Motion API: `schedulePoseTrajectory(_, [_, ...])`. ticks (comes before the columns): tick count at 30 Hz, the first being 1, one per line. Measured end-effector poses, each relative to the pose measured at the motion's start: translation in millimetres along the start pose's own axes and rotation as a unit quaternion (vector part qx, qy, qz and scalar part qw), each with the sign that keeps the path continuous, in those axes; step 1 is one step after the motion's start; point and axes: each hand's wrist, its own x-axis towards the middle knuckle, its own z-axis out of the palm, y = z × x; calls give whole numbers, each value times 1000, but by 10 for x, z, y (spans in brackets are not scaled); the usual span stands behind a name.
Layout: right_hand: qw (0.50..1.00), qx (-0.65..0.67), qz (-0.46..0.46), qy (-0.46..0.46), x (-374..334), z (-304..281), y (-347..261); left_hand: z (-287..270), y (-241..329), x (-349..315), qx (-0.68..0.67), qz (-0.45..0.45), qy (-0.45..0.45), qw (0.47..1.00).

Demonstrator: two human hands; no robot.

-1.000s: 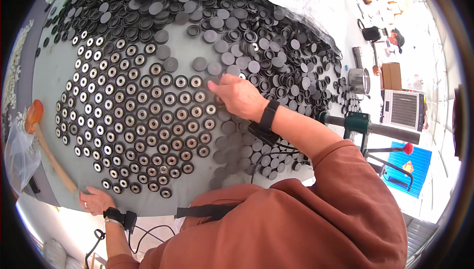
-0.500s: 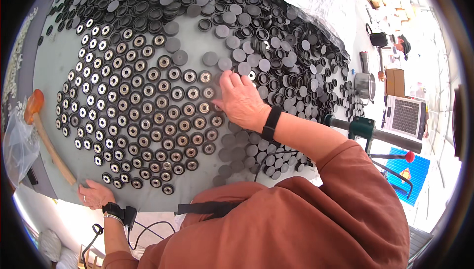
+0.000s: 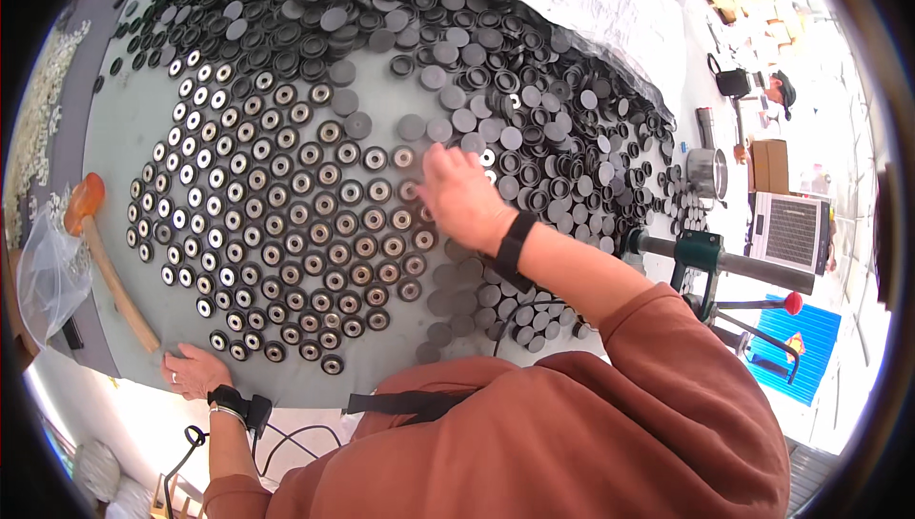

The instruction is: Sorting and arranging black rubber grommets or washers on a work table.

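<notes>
My right hand (image 3: 462, 197) hovers over the right edge of a field of black wheels with silver bearing centres (image 3: 282, 181), laid in rows on the grey table (image 3: 381, 90). Its bent fingers are smeared by motion, so whether they hold anything cannot be made out. They are nearest the wheels and some loose grey round caps (image 3: 438, 129). My left hand (image 3: 197, 371) lies with fingers apart at the table's front left edge, holding nothing. Close to its fingertips is the handle end of a mallet with an orange-brown head (image 3: 86, 203).
Heaps of black rings and caps (image 3: 315, 4) cover the far table and its right side. A white sack (image 3: 591, 4) lies at the far right. A clear plastic bag (image 3: 52, 281) hangs at the left edge. A green clamp-like metal tool (image 3: 701, 250) with a bar stands at right.
The view has shifted slightly, moving the table's contents a little to the right. My right hand is now blurred, its fingers slightly lower beside the loose caps. My left hand stays at the edge.
</notes>
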Motion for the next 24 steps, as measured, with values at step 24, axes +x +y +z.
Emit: schedulePoseTrajectory(24, [442,839,260,-184,-272,-711,-148,-1271,-104,-3,-465,116,-71,875])
